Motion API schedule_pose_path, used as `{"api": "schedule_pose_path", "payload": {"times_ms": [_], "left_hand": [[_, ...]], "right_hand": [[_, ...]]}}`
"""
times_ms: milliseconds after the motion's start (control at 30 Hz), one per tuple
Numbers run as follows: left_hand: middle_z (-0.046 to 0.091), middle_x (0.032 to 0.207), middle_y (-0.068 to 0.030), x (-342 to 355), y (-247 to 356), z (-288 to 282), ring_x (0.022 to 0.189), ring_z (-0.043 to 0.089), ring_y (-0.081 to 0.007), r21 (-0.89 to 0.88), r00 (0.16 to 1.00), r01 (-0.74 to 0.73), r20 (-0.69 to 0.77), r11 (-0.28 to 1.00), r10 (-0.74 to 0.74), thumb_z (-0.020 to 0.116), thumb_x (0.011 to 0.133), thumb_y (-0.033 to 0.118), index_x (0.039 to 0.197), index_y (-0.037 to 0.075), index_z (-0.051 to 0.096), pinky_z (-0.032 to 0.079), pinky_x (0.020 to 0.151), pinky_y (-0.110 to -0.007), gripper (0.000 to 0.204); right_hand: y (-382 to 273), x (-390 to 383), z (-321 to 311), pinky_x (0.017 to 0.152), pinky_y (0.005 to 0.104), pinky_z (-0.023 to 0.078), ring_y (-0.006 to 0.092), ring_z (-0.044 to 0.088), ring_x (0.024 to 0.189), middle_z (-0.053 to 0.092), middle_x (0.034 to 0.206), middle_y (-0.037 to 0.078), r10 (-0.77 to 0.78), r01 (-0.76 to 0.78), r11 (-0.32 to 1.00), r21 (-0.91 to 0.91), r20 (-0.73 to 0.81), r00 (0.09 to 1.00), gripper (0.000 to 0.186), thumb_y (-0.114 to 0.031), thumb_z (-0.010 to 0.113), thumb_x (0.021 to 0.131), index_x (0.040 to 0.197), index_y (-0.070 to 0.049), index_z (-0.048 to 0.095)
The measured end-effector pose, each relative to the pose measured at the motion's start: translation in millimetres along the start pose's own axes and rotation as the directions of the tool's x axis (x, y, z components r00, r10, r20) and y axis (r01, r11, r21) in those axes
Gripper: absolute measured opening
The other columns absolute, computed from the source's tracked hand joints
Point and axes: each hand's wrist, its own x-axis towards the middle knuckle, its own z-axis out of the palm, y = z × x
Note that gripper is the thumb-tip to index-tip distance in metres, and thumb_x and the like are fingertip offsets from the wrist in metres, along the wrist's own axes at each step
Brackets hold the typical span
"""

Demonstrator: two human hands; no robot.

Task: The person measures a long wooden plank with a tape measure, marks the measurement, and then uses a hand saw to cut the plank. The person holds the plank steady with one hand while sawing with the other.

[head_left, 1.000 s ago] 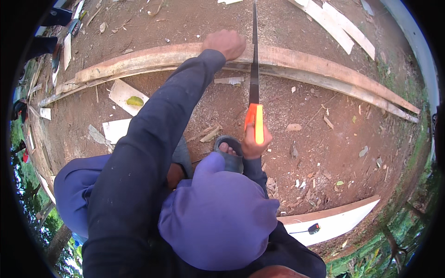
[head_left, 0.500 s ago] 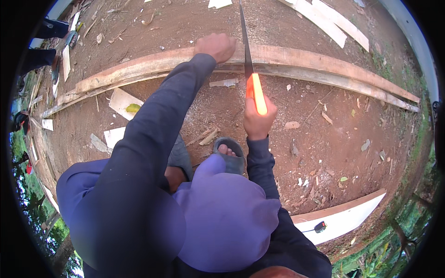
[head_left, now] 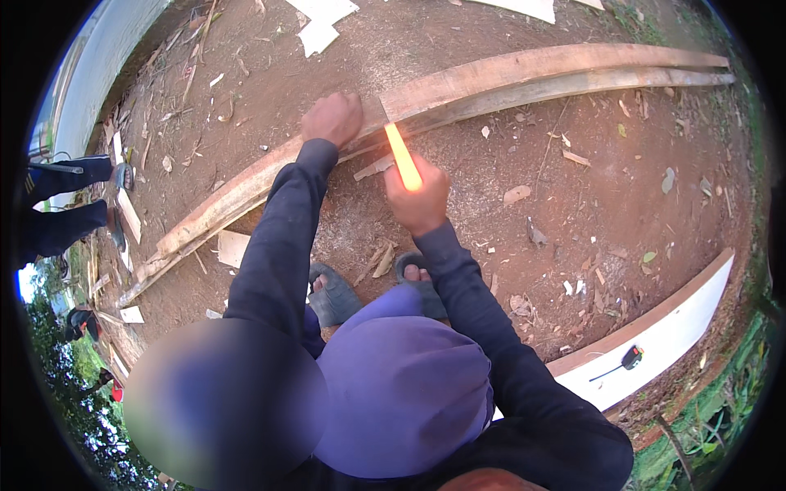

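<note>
My right hand [head_left: 419,196] is wrapped round the bright orange handle of a hand saw [head_left: 403,159]. Only a thin strip of its dark blade shows, lying across a long wooden beam [head_left: 508,75]; the rest is hidden behind the wood. Just left of the blade, my left hand [head_left: 332,119] presses down on the same beam, its fingers curled over the far side. A second beam [head_left: 557,88] lies along the near side of the first, close to the ground.
A tape measure [head_left: 631,357] rests on a white-faced board [head_left: 675,340] at the lower right. Another person's legs [head_left: 70,176] are at the far left. White offcuts [head_left: 319,33] lie beyond the beam. My sandalled feet [head_left: 334,299] stand on brown soil with wood scraps.
The view has swung, so the beams slant differently. The saw handle has come closer to the beam, and the blade that stuck out beyond it no longer shows. Both hands keep their holds.
</note>
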Motion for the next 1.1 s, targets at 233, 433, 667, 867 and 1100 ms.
{"api": "schedule_pose_path", "payload": {"times_ms": [233,433,667,867,1100], "left_hand": [[0.069,0.105,-0.0350,-4,-6,-8,0.103,0.067,-0.0506,0.011,0.996,0.075,-0.043,0.997,-0.074,0.037,0.096,0.038,0.098,-0.007,0.074,0.050,0.098,-0.052,0.058],[0.069,0.105,-0.0358,5,-17,7,0.103,0.067,-0.0508,0.044,0.999,-0.007,-0.031,0.999,0.008,0.037,0.097,0.040,0.098,-0.007,0.074,0.050,0.096,-0.053,0.060],[0.067,0.106,-0.0370,2,-12,3,0.105,0.066,-0.0511,0.055,0.994,0.058,-0.100,0.997,-0.053,0.037,0.097,0.040,0.098,-0.008,0.073,0.049,0.098,-0.053,0.060],[0.068,0.107,-0.0366,2,-11,4,0.107,0.066,-0.0511,0.042,0.998,0.040,-0.049,0.998,-0.038,0.039,0.096,0.040,0.100,-0.007,0.074,0.048,0.099,-0.054,0.059],[0.068,0.109,-0.0362,0,-5,3,0.105,0.066,-0.0513,0.023,0.994,0.065,-0.087,0.998,-0.062,0.039,0.096,0.042,0.101,-0.007,0.074,0.047,0.100,-0.054,0.060]], "right_hand": [[-11,-117,-83,0.054,0.0355,0.052,0.0231,0.070,0.059,0.066,0.066,0.016,0.078,-0.080,0.996,0.027,0.078,0.994,0.008,-0.003,0.063,0.082,0.081,0.004,0.067],[7,-38,-19,0.049,0.0410,0.046,0.0331,0.060,0.050,0.056,0.058,0.017,0.038,-0.038,0.999,0.022,0.012,0.999,0.017,-0.011,0.068,0.082,0.073,0.000,0.059],[8,-104,-75,0.059,0.0414,0.056,0.0320,0.072,0.063,0.069,0.073,0.017,0.064,-0.075,0.995,0.073,0.139,0.988,0.042,-0.008,0.067,0.079,0.120,0.000,0.070],[9,-34,-18,0.052,0.0413,0.050,0.0328,0.066,0.054,0.064,0.066,0.019,0.063,-0.064,0.998,0.021,0.054,0.997,0.012,-0.012,0.068,0.082,0.081,-0.001,0.063],[18,-80,-52,0.053,0.0403,0.052,0.0320,0.067,0.057,0.066,0.069,0.018,-0.103,0.107,0.992,-0.061,0.070,0.992,0.005,-0.006,0.064,0.079,0.078,-0.001,0.064]]}}
